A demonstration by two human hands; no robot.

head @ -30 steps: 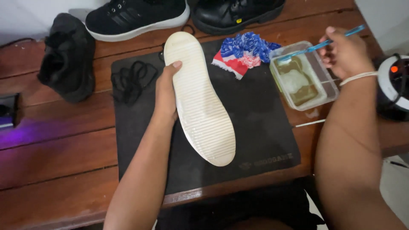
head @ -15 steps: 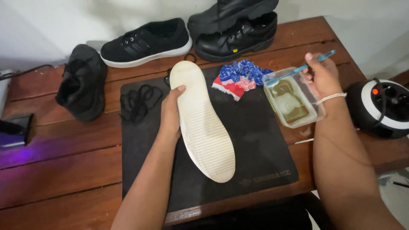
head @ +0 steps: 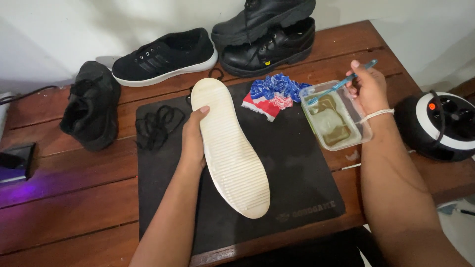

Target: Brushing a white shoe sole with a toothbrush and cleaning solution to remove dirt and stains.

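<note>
On the black mat (head: 307,173) at the middle of the wooden bench (head: 64,217), the left hand (head: 194,136) grips a shoe turned sole up, its white ribbed sole (head: 230,148) facing the camera and its heel end toward the near edge. The fingers wrap the side of the shoe near the toe half, so the hold is one-sided; a firm push along the sole could twist the shoe out of that grip or slide it on the mat. The right hand (head: 368,89) is closed around a blue toothbrush (head: 341,85), pinched near the handle's end, with the bristle head over the rim of a clear plastic tub (head: 361,136) of murky water. Held so far from the head, the brush has little control, and a dip made at an angle could tip the light tub or splash it. Water spilled to the right would run toward the round black-and-white power strip reel (head: 440,126) just beside the tub, which looks like the gravest risk here. A dripping brush carried across the mat would also wet the red, white and blue cloth (head: 272,94) lying between the tub and the shoe. Loose black laces (head: 156,126) lie on the mat's left part, near the left forearm, and could be swept off. Other black shoes (head: 166,57) stand well apart at the back.
</note>
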